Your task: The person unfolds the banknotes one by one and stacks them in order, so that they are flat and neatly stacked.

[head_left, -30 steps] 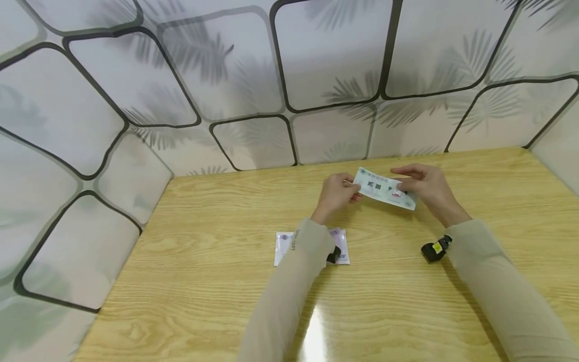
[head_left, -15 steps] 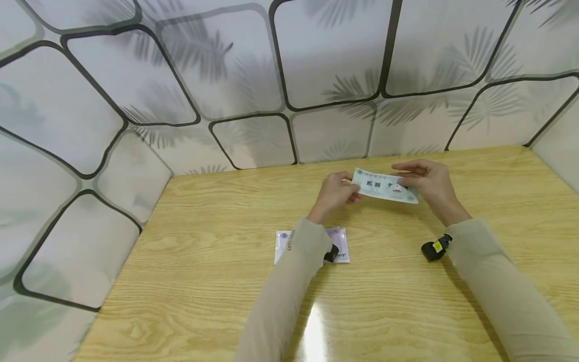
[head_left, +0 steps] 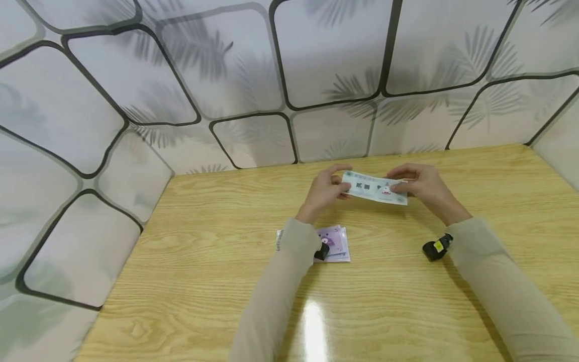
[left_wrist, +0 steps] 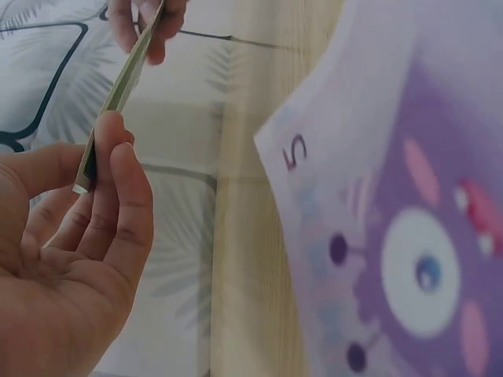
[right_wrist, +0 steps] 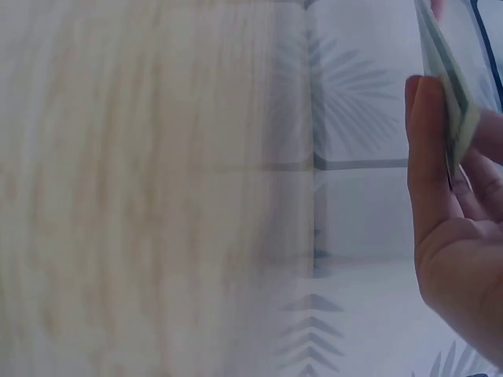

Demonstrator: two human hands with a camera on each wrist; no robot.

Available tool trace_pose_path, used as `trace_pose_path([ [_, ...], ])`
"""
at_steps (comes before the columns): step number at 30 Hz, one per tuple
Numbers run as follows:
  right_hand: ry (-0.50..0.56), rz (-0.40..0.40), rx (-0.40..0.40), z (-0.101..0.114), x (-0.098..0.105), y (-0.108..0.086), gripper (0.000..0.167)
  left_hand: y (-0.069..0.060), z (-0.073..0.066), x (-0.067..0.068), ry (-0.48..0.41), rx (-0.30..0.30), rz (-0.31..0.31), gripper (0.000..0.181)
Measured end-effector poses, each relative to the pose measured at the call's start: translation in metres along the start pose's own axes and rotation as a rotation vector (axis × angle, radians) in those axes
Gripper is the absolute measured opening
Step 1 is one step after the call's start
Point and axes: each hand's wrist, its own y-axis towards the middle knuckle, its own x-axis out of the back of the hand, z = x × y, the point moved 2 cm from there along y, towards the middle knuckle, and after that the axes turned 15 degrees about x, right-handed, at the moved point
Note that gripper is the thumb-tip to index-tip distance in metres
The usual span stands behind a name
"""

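Observation:
Above the table's far part, a pale green printed slip [head_left: 368, 187], like a toy banknote, spans both hands. It bears two dark square codes and a small pink-and-white figure. My left hand [head_left: 322, 193] pinches its left end, and my right hand [head_left: 427, 190] grips its right end between thumb and fingers. Edge-on in the left wrist view, the slip [left_wrist: 118, 98] looks thin; whether it is several layers, I cannot tell. Beneath my left wrist lies a stack of purple printed slips [head_left: 333, 239], partly hidden by the sleeve. Up close its top piece [left_wrist: 424, 259] shows a one-eyed cartoon and a "5".
A wood-grain table [head_left: 203, 281] carries everything. Behind it and along the left stands a wall or screen [head_left: 334, 50] with dark outlines and leaf prints. A small black camera [head_left: 435, 248] sits on the right wrist.
Both hands have drifted left with the green slip, the left hand more clearly. My left forearm has shifted left, showing more of the purple stack. The left index finger has lifted away from the slip.

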Motion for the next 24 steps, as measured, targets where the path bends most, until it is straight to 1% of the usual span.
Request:
trace_pose_path([
  [5, 0.010, 0.038, -0.044, -0.001, 0.001, 0.000, 0.044, 0.000, 0.003, 0.006, -0.013, 0.007, -0.021, 0.043],
  [8, 0.042, 0.044, -0.056, -0.001, 0.001, 0.001, 0.044, -0.002, 0.003, 0.008, -0.025, 0.013, -0.029, 0.042],
  [11, 0.092, 0.047, -0.065, 0.000, 0.002, 0.001, 0.041, -0.004, 0.003, 0.010, -0.036, 0.003, -0.033, 0.042],
  [17, 0.187, 0.034, -0.081, 0.000, 0.002, 0.000, 0.028, -0.007, 0.006, 0.014, -0.057, -0.020, -0.034, 0.041],
  [24, 0.227, 0.031, -0.078, -0.001, 0.003, -0.001, 0.027, -0.010, 0.009, 0.020, -0.042, 0.007, -0.060, 0.038],
])
